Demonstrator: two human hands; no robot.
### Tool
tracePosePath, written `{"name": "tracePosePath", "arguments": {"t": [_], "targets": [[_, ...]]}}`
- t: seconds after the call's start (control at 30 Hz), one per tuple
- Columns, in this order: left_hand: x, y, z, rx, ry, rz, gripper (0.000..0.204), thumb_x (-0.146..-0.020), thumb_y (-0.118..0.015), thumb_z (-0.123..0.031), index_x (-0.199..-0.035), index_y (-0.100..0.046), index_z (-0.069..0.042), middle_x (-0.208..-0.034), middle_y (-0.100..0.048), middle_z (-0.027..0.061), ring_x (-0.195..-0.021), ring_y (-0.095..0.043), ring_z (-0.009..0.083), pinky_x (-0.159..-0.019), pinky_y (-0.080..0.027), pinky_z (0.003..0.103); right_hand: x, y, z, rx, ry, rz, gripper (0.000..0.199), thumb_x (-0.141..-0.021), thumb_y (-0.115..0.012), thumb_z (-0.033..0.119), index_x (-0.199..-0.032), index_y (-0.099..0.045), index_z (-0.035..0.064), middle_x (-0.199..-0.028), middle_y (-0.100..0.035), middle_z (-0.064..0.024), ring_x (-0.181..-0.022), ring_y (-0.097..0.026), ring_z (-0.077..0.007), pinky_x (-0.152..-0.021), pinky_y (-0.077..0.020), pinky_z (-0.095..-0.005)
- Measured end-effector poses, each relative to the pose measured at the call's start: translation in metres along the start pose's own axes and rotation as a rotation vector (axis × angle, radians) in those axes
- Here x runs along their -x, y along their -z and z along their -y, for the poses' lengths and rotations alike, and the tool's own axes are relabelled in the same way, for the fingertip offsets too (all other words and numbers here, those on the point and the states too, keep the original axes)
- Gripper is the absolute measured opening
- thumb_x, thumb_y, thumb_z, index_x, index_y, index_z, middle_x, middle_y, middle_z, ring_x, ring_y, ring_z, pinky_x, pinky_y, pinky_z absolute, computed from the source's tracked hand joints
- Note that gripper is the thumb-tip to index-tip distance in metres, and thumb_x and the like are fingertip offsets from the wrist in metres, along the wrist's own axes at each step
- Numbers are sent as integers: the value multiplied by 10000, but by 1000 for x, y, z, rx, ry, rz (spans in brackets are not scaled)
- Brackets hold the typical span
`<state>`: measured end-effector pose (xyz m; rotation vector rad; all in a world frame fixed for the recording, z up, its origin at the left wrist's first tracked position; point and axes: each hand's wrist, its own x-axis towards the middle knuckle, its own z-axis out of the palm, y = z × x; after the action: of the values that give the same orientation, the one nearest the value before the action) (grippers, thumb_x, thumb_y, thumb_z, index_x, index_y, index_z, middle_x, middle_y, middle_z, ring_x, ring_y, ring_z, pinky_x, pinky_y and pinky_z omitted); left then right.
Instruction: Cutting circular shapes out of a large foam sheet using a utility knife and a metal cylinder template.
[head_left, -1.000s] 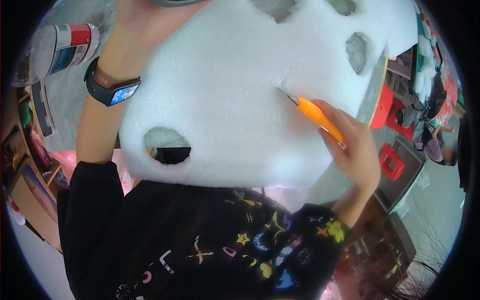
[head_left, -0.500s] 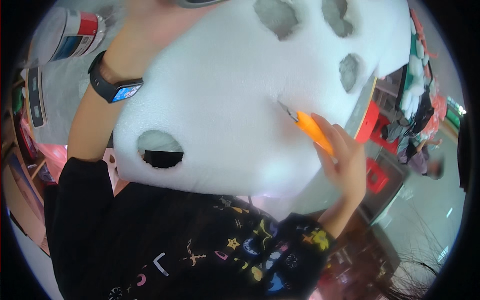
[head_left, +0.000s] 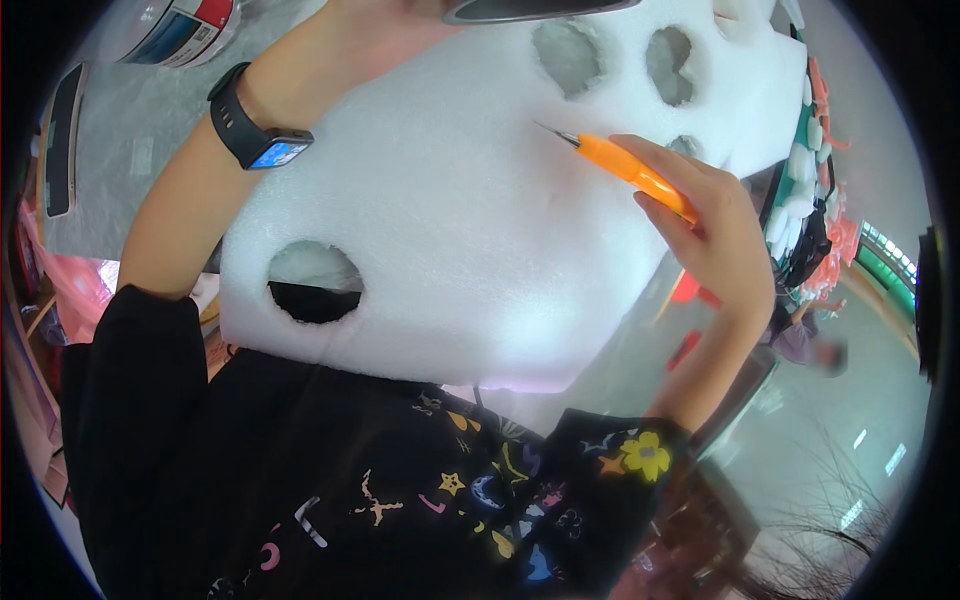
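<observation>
A thick white foam sheet (head_left: 450, 220) lies in front of me, with several ragged holes cut through it. My right hand (head_left: 710, 210) is closed around an orange craft knife (head_left: 640, 175), its pointed blade aimed up and left, over the sheet's middle. Whether the tip touches the foam I cannot tell. At the far side, my left hand (head_left: 385, 40) rests on or just over the foam, its fingers cut off by the frame's upper edge. Beside it is a dark oval thing with a grey rim (head_left: 540, 12), only partly in view.
A grey table (head_left: 135, 190) lies under the foam. On it, at left, are a clear tub with a printed label (head_left: 180, 35) and a dark flat slab (head_left: 64, 140). At right, white and pink goods (head_left: 800, 190) are piled; a person (head_left: 800, 340) is beyond.
The knife in my right hand has moved farther away from me, and its blade is off its earlier spot. The whole view has shifted, bringing more of the grey-rimmed thing into sight.
</observation>
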<state>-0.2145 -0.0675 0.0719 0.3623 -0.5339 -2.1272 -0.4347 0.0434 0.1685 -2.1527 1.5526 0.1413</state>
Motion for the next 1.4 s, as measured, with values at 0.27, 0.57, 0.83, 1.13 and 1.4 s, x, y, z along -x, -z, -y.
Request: {"name": "tracePosePath", "arguments": {"t": [0.27,0.57,0.83,1.13,1.4], "targets": [[5,-2,-3,-86,-129,85,328,-839,-578,-381,-1017,-529,-109,-964,-551,29,-887,-538,123,-749,-485,286,-5,7,-9,-123,-67,85,411,-736,-599,36,-1138,-584,118,-786,-625,-128,-547,-509,-224,-547,-418,-281],[5,-1,-2,-97,-129,115,343,-842,-572,-372,-1040,-528,-95,-976,-562,39,-905,-548,128,-752,-490,282,5,3,-3,-162,-166,90,372,-770,-587,64,-1141,-563,78,-751,-601,-131,-550,-499,-219,-569,-419,-282],[3,1,0,-72,-162,166,336,-842,-579,-359,-1040,-527,-93,-967,-571,48,-891,-566,138,-749,-498,291,19,-5,7,-323,-401,107,344,-799,-572,108,-1137,-547,53,-726,-566,-121,-607,-501,-169,-619,-412,-281],[-4,-2,6,4,-44,77,329,-823,-615,-330,-1023,-519,-87,-958,-562,57,-873,-555,150,-751,-486,310,36,-21,23,-502,-642,74,323,-831,-551,141,-1140,-526,47,-605,-479,-52,-536,-450,-108,-533,-386,-255],[-5,-5,7,71,-26,64,280,-834,-611,-283,-1011,-520,-86,-939,-567,55,-881,-557,155,-774,-481,309,49,-40,46,-767,-721,155,217,-891,-504,183,-1029,-465,21,-577,-476,-25,-460,-485,-92,-459,-403,-241]]}}
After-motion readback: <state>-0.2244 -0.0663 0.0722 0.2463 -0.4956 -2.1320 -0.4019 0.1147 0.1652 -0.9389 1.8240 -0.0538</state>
